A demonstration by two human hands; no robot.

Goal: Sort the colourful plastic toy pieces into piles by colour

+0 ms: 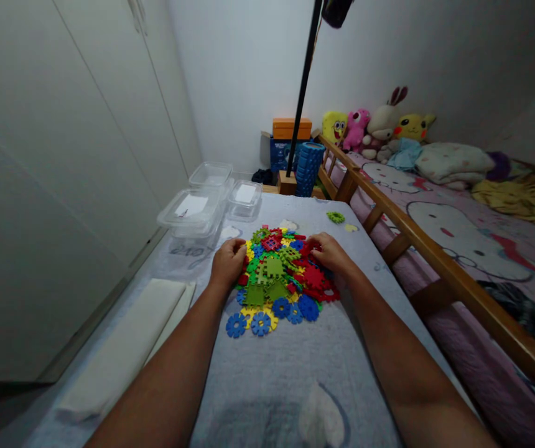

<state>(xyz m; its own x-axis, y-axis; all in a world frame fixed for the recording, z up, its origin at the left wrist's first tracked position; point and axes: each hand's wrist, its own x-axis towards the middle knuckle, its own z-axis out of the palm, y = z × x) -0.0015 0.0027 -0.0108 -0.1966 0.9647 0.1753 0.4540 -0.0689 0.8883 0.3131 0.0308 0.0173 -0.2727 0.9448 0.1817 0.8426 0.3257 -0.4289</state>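
Observation:
A heap of plastic gear and square pieces (279,280) in red, green, blue and yellow lies in the middle of a cloth-covered table (286,379). My left hand (228,260) rests at the heap's left edge with its fingers curled into the pieces. At the heap's right side, my right hand (330,252) lies with fingers bent down onto the red pieces. What either hand grips, if anything, is hidden. Blue gears (249,323) lie loose at the near edge. One green gear (335,217) sits apart at the far right.
Clear plastic lidded boxes (193,214) stand at the table's far left, with two more (245,198) behind. A folded white cloth (130,339) lies at the left. A wooden bed rail (435,255) runs along the right, with plush toys (374,127) beyond. A black pole (302,93) rises behind.

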